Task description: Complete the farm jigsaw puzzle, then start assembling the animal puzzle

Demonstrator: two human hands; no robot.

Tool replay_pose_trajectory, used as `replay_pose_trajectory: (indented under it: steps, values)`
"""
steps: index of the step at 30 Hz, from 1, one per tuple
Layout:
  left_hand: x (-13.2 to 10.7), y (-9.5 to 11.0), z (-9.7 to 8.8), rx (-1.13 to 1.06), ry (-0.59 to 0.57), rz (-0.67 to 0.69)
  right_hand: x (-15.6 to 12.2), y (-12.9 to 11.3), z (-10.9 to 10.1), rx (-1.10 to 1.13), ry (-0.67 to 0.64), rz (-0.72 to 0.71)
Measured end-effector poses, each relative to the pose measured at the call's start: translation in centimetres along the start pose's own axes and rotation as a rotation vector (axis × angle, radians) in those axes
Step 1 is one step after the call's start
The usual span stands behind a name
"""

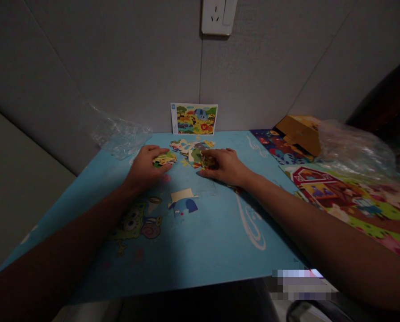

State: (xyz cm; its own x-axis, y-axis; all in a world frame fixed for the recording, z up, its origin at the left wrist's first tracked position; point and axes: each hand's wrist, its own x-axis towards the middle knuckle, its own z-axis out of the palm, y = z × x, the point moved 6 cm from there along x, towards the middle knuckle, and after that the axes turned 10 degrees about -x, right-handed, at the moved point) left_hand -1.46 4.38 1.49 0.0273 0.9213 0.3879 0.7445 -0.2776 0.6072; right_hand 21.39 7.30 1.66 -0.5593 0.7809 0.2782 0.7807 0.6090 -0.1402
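Observation:
My left hand (148, 164) is curled round a small stack of puzzle pieces (165, 158), yellow and green on top. Across from it, my right hand (225, 165) closes its thumb and fingers on more pieces, partly hidden by the fingers. Between and behind both hands lies a loose heap of jigsaw pieces (186, 146). Nearer to me, a few joined puzzle pieces (183, 203) showing a blue elephant lie apart on the blue table (213, 250). A picture card (195, 120) with an animal scene leans upright against the wall.
Crumpled clear plastic (122, 136) lies at the back left, and another clear bag (355, 145) at the back right. An orange-brown box (298, 134) stands beside that bag. A farm picture (354, 201) covers the right side. A socket (218, 17) is on the wall.

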Motion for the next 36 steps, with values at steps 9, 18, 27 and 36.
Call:
replay_pose_trajectory:
  steps: [9, 18, 27, 36]
  values:
    - [-0.4, 1.1, -0.4, -0.072, 0.05, 0.069, 0.1, 1.7, -0.7, 0.16, 0.122, 0.165]
    - [-0.4, 0.9, -0.4, -0.051, 0.05, 0.035, -0.3, 0.2, -2.1, -0.16, -0.018, 0.161]
    - [0.1, -0.2, 0.5, 0.059, -0.065, -0.01, -1.3, -1.4, -1.4, -0.265, -0.115, 0.077]
    - [-3.7, 5.8, 3.0, -0.13, -0.661, 0.472, -1.2, -2.4, -1.3, -0.146, -0.115, -0.077]
